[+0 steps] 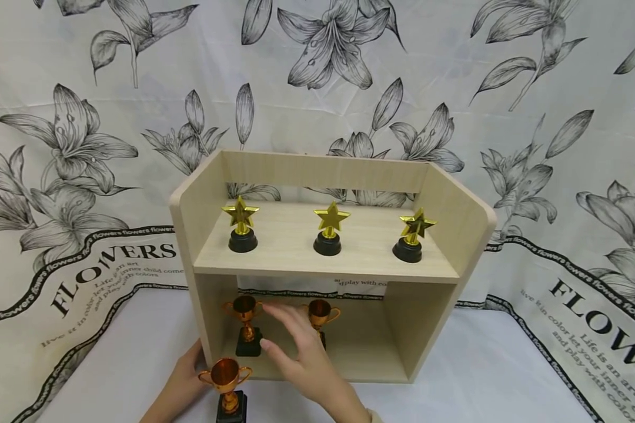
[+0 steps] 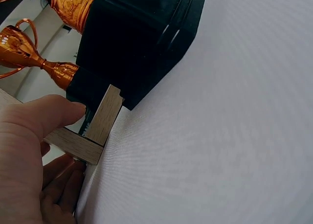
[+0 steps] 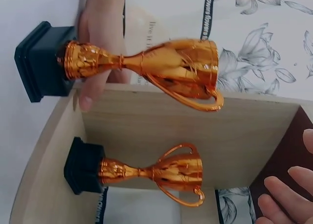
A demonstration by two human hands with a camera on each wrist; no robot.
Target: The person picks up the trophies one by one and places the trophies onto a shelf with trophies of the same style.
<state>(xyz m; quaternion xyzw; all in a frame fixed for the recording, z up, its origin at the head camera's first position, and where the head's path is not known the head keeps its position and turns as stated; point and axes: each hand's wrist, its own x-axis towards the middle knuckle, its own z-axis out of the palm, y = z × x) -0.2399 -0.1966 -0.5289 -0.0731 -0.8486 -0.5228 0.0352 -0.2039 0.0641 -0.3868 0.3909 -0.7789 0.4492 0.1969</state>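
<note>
My left hand (image 1: 182,379) grips the lower front corner of the wooden shelf unit's left side panel (image 2: 78,145), thumb inside and fingers outside. In front of the lower compartment is my right hand (image 1: 309,352), fingers spread and holding nothing. Just left of its fingertips a copper-coloured trophy cup (image 1: 247,317) on a black base stands inside the compartment, apart from the fingers in the right wrist view. Partly behind that hand stands a second trophy cup (image 1: 320,311). A third trophy cup (image 1: 226,376) stands on the white table before the left hand, outside the shelf.
Three gold star trophies on round black bases stand along the upper shelf (image 1: 286,235): left (image 1: 241,226), middle (image 1: 329,229) and right (image 1: 413,235). Side panels (image 1: 444,329) bound the lower compartment. A flower-printed cloth (image 1: 275,117) hangs behind the white tabletop (image 1: 487,364).
</note>
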